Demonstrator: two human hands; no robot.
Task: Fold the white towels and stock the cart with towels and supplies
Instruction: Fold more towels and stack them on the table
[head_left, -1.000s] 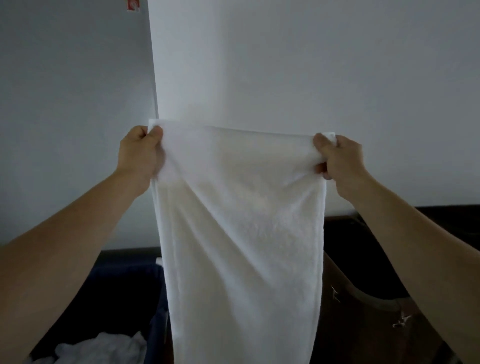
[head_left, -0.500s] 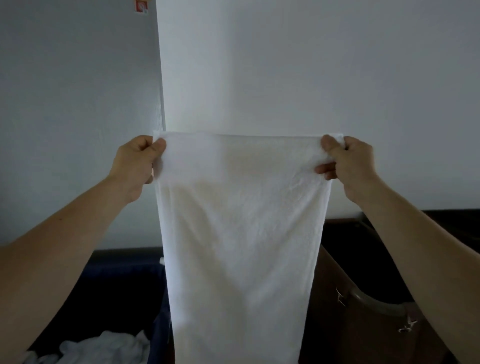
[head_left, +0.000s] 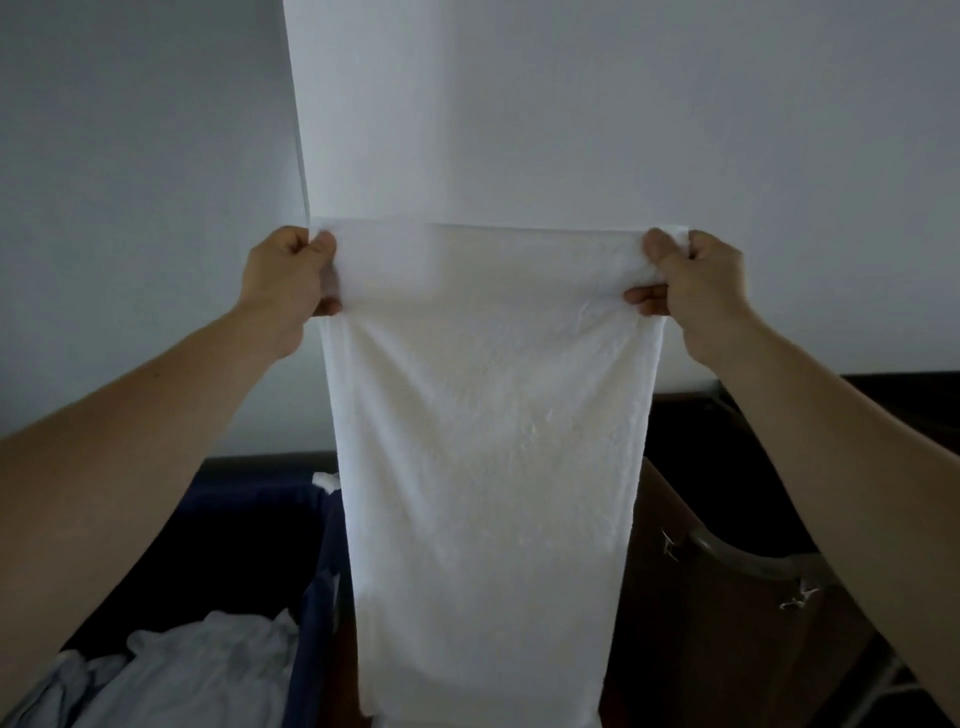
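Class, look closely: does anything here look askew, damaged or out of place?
Nothing stands out. The white towel hangs smooth, its top edge roughly level, pinched at the corners by the left hand and right hand. Crumpled linen lies below.

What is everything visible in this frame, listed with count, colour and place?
towel: one, white, hanging at centre, in front of the wall
linen pile: one, white, crumpled, lower left in the bin
bin: one, dark blue fabric, lower left
brown container: one, dark brown, lower right, contents not visible
handle: one, grey, curved, by the brown container's rim
wall: one, pale grey-white, background
left hand: one, grips the towel's top left corner
right hand: one, grips the towel's top right corner
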